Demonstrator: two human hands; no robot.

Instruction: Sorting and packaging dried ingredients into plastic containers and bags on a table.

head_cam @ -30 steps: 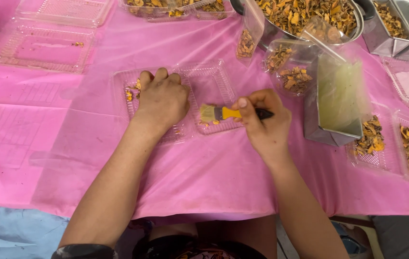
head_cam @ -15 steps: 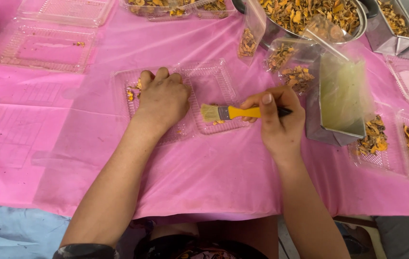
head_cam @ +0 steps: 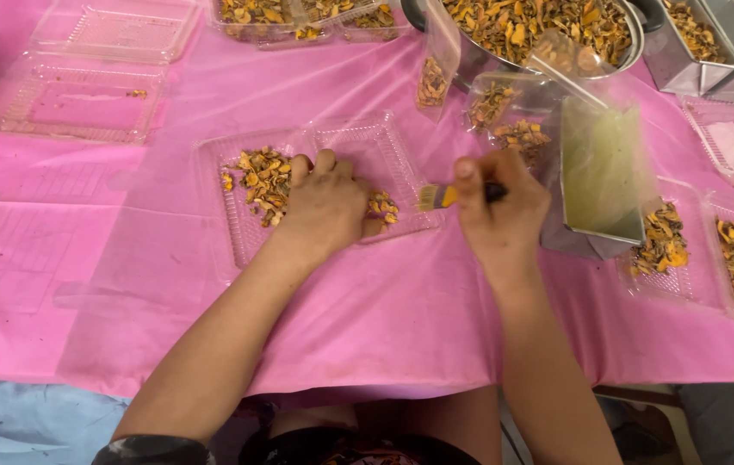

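Where fingers [head_cam: 467, 170] close, brush [head_cam: 437, 196] crosswise.

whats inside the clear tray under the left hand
Orange-brown dried pieces lie in the clear tray, mostly in its left half, a few by the thumb. The left hand covers the middle, so what lies beneath it is hidden.

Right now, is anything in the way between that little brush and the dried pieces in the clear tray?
Nothing visible. The brush in the right hand has its bristles at the clear tray edge. The left hand rests on the dried pieces, just beside that path.
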